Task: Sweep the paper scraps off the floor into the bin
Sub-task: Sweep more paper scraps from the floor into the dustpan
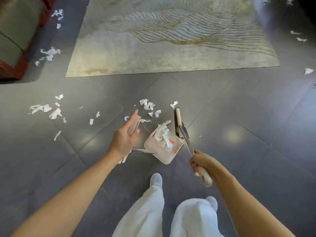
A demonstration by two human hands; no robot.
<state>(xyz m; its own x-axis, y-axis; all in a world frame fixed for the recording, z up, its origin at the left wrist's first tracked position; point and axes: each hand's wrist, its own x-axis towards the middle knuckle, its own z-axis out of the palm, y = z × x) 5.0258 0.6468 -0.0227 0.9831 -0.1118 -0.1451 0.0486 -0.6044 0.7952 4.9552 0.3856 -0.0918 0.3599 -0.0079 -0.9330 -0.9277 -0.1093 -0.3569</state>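
My left hand (124,138) holds the pale pink top grip of the dustpan handle (134,124), with the forefinger stretched forward. The beige dustpan (162,151) sits on the grey tiles just right of that hand, with crumpled paper scraps (164,134) inside. My right hand (201,162) grips the broom handle (205,177). The broom head (178,123) rests on the floor against the pan's right side. Loose white scraps (148,106) lie just beyond the pan, one piece (174,104) is by the broom tip, and several more (43,109) are spread to the left. No bin is in view.
A large pale rug (153,57) lies ahead. A red-framed piece of furniture (18,65) stands at the far left with scraps (50,53) beside it. More scraps (308,71) lie at the right edge. My feet and white trousers (153,211) are below the pan.
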